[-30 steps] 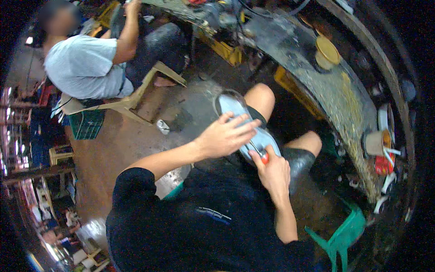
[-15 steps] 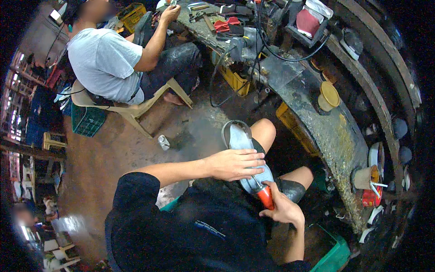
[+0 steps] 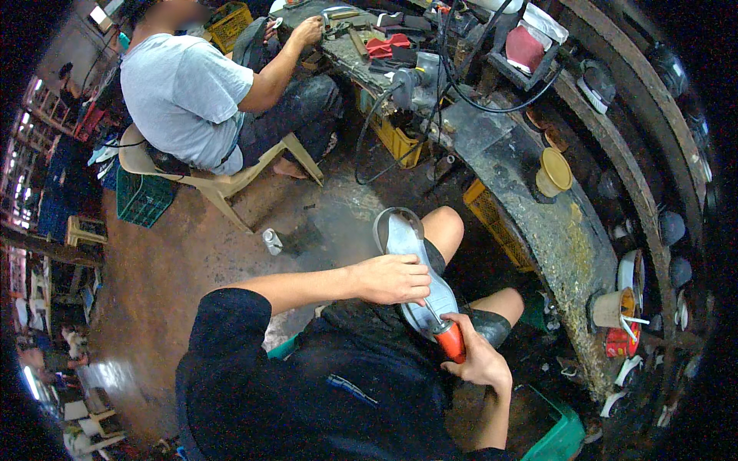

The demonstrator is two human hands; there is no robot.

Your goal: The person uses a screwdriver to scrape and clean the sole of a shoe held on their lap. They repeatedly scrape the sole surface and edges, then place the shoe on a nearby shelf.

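Across my lap lies a shoe (image 3: pixel 405 240) with its pale grey-blue sole turned up; a clear rounded rim shows at its far end. My left hand (image 3: pixel 393 279) is closed over the left edge of the sole, fingers curled, and whatever they pinch is too small to make out. My right hand (image 3: pixel 483 355) grips the orange handle of an awl (image 3: pixel 449 340) at the near end of the shoe. The awl's thin metal shank lies against the sole and points toward my left hand; its tip is hard to see.
A cluttered workbench (image 3: pixel 538 223) curves along the right, bearing a yellow cup (image 3: pixel 553 173) and a beige tub (image 3: pixel 613 307). At the upper left a co-worker sits on a plastic chair (image 3: pixel 223 188). A can (image 3: pixel 271 241) stands on the floor; a green crate (image 3: pixel 557 438) is at lower right.
My left hand has gone from outstretched fingers across the sole to a curled, closed grip, shifting slightly left. My right hand still holds the awl. The co-worker's arm has moved right.
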